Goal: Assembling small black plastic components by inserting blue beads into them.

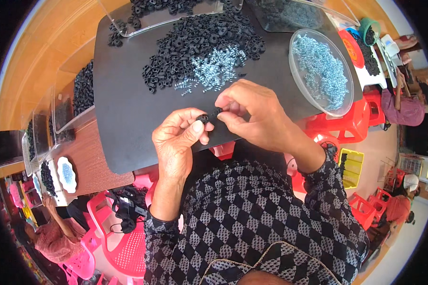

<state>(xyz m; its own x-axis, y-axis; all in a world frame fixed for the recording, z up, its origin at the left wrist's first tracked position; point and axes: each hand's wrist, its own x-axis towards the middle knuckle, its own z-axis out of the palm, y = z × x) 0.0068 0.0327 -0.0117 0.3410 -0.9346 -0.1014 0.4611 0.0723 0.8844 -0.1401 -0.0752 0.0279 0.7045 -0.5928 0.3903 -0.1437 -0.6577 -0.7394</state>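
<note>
The black part [203, 118] is pinched between the thumb and fingers of our left hand [178, 133], above the near side of the dark table [121, 95]. Just to its right, our right hand [254, 107] grips a small dark piece [218, 111] at its fingertips; we cannot tell its shape. Farther off, we see loose springs [216, 69] against a heap [202, 35] of black parts. More springs fill a round tray [303, 83] on the right, beside red stools [349, 121].
</note>
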